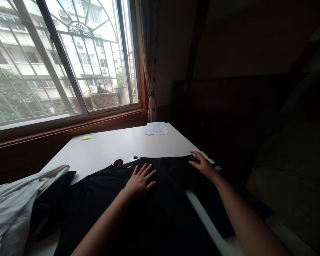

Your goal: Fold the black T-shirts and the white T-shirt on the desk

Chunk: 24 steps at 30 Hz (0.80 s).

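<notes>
Presently, the black shirt (pixel 160 209) lies across the near part of the worktop (pixel 109 145). The left hand (pixel 140 179) rests splayed on it; the right hand (pixel 201 165), loosely spread, is at the worktop's right edge, contact unclear in shadow. Uneven pulling could crease it.

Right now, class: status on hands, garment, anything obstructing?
Left hand open on black top. Right hand open at its sleeve. Top spread across table. White cloth alongside, left.
</notes>
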### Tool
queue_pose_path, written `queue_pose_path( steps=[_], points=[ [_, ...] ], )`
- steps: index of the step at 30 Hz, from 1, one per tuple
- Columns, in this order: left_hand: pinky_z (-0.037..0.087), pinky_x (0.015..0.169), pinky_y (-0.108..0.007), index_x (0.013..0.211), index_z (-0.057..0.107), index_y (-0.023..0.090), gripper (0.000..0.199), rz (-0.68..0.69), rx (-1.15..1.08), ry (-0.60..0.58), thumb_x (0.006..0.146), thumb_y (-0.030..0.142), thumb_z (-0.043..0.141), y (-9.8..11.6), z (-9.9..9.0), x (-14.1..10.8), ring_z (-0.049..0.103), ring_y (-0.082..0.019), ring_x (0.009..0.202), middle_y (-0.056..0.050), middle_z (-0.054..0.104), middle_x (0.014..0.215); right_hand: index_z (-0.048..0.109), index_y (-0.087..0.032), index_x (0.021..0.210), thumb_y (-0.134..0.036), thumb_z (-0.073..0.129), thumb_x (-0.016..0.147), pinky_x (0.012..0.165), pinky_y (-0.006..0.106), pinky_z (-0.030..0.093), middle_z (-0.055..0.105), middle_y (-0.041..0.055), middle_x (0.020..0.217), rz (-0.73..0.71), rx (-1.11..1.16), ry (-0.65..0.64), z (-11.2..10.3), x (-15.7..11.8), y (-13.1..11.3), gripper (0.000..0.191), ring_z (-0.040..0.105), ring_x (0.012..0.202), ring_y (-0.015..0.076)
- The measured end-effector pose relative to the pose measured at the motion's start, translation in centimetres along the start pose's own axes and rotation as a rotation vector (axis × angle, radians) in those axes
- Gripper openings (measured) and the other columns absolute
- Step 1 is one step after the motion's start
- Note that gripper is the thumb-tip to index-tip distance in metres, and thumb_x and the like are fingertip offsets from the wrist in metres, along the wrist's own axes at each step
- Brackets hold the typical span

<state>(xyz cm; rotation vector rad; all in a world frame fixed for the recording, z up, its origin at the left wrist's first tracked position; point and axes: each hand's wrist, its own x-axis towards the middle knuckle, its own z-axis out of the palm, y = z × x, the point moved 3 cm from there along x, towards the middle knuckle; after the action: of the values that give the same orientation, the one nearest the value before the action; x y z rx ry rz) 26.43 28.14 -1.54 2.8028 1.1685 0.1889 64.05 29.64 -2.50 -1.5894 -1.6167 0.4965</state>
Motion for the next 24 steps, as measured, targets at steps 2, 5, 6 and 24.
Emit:
queue_pose_path(
  steps=[2,5,6,24],
  points=[
    [0.006,0.121,-0.065,0.156,0.024,0.042,0.058,0.036,-0.005,-0.011,0.102,0.061,0.031,0.0,-0.2,-0.2,0.01,-0.03,0.153,0.001,0.018,0.166,0.046,-0.031,0.143,-0.048,0.059,0.084,0.1,0.044,0.049,0.062,0.009,0.124,0.009,-0.006,0.027,0.1,0.1,-0.1,0.063,0.059,0.122,0.0299],
    [0.005,0.12,-0.067,0.156,0.024,0.042,0.057,0.084,0.01,0.0,0.102,0.057,0.035,0.4,-0.8,-0.2,0.012,-0.031,0.153,0.002,0.021,0.166,0.046,-0.03,0.143,-0.05,0.057,0.085,0.099,0.044,0.049,0.062,0.0104,0.122,0.034,-0.013,0.048,0.4,0.2,-0.3,0.063,0.06,0.119,0.0304],
    [0.005,0.12,-0.066,0.156,0.026,0.041,0.056,0.097,0.024,0.019,0.102,0.055,0.037,0.8,-1.1,-0.1,0.013,-0.031,0.153,0.001,0.022,0.165,0.046,-0.03,0.143,-0.05,0.057,0.084,0.099,0.044,0.049,0.062,0.0109,0.122,0.043,-0.014,0.053,0.5,0.3,-0.3,0.063,0.059,0.12,0.0306],
    [0.014,0.123,-0.055,0.158,0.023,0.032,0.064,0.438,-0.12,0.003,0.101,0.061,0.033,11.7,0.7,-0.2,0.019,-0.027,0.152,-0.004,0.024,0.164,0.05,-0.031,0.136,-0.046,0.06,0.082,0.1,0.046,0.048,0.062,0.0099,0.13,0.04,0.032,0.058,1.7,0.9,1.6,0.057,0.058,0.124,0.0303]
  ],
)
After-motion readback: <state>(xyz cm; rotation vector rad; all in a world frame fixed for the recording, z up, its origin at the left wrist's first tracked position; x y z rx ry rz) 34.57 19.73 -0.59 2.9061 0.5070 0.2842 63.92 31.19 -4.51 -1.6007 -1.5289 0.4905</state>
